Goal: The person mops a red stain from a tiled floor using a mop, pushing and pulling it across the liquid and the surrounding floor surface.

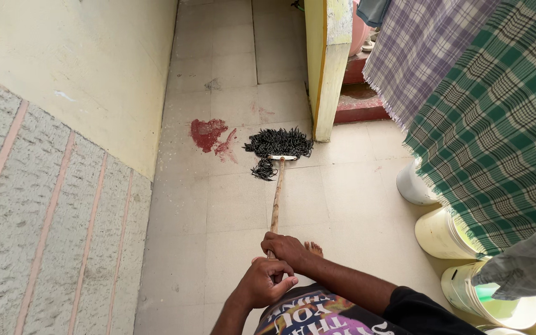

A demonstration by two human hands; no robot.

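Wooden mop handle [276, 198] sits in both hands' clenched grip, right hand [285, 247] ahead of left hand [265, 282].

A mop [278, 146] of dark, stringy yarn on a bare wooden handle [276, 201] rests on matt, pale floor tiles [342, 198] marked by a red stain [209, 133]. Woven checked cloths [497, 124] hang above smooth plastic buckets [442, 236]; the wall [51, 229] is rough textured plaster.
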